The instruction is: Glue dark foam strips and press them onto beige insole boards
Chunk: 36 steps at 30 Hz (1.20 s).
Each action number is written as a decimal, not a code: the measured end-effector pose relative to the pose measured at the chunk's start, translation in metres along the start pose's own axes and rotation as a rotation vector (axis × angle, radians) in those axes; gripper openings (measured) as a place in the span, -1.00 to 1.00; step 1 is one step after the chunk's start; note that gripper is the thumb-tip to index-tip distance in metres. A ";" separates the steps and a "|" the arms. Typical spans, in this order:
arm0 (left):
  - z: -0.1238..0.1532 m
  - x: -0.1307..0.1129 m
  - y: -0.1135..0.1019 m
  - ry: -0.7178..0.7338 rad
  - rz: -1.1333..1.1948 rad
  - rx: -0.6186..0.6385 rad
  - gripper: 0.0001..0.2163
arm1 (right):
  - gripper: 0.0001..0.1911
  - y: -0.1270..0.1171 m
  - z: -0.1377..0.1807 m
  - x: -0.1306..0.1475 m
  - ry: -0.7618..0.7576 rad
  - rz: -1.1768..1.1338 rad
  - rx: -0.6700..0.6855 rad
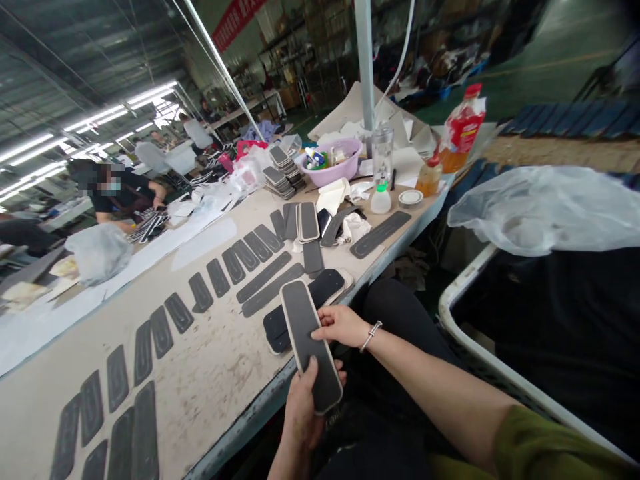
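Observation:
A long dark grey pad with rounded corners and a pale edge is held tilted at the table's front edge. My left hand grips its lower end, thumb on the face and fingers behind. Farther up, my right hand pinches its right side, the thumb lying on the face; a bracelet circles that wrist. Just behind, a black piece with small holes rests on pale-edged pieces, partly covered by the pad. Several dark strips with a glossy outline lie in a row along the table.
On the worktable stand a stack of grey pads, a purple basin, a small white bottle with a green cap and a red-labelled bottle. To my right is a white crate with plastic film. A person works across.

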<state>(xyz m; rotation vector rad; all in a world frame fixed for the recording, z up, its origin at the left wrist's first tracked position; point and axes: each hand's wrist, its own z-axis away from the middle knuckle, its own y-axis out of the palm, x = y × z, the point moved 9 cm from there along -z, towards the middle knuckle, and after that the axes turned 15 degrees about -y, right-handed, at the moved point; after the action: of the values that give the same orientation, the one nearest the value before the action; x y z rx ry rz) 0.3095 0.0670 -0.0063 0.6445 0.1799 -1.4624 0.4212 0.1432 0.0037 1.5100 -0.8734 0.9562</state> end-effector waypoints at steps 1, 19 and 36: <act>0.000 0.000 0.002 -0.013 0.025 0.041 -0.54 | -0.69 -0.002 -0.001 0.001 -0.016 0.018 -0.010; 0.007 -0.004 0.010 -0.017 0.023 0.204 -0.48 | -0.72 -0.014 0.001 0.005 -0.023 0.053 -0.081; -0.010 0.022 -0.025 -0.017 -0.222 0.005 -0.59 | -0.60 -0.056 0.000 0.030 -0.167 -0.159 -0.443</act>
<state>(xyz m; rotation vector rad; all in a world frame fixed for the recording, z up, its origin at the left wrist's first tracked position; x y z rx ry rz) 0.2910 0.0539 -0.0324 0.6316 0.2409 -1.6815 0.4840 0.1499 0.0087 1.2616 -0.9925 0.4832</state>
